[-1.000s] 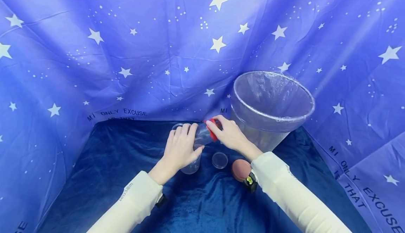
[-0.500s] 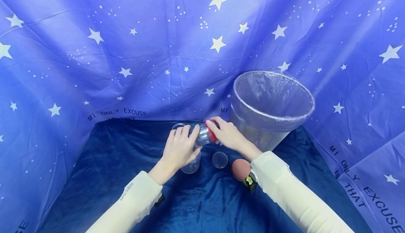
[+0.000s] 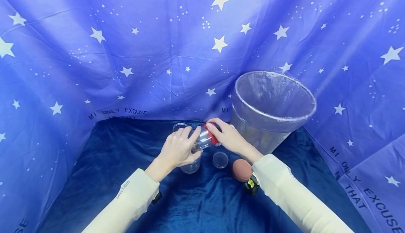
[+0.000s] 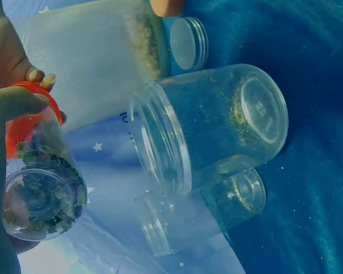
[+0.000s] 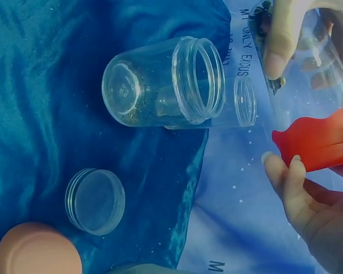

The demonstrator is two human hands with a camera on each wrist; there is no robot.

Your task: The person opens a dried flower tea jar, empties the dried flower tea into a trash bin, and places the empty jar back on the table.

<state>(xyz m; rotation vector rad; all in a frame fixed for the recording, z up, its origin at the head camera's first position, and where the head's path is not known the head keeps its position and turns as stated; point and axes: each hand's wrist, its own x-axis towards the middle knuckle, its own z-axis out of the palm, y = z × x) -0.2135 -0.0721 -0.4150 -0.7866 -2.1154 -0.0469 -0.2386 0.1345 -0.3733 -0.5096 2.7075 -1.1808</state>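
Note:
My left hand grips a clear jar around its body, tilted on its side in the air. Dark, leafy dried bits lie inside it. Its red lid has a wavy edge and is on the jar's right end, held by the fingers and thumb of my right hand. Under my left hand a larger clear jar stands uncapped on the cloth, with a few small crumbs at its bottom. Behind that is a narrower clear jar, also uncapped.
A clear round lid and a pinkish-brown round lid lie to the right on the dark blue cloth. At the back right stands a mesh bin lined with a clear bag. Star-printed curtains enclose the space.
The red-lidded jar has turned and come into clearer view between my hands. My left hand has shifted slightly left and down. The things on the cloth stay put.

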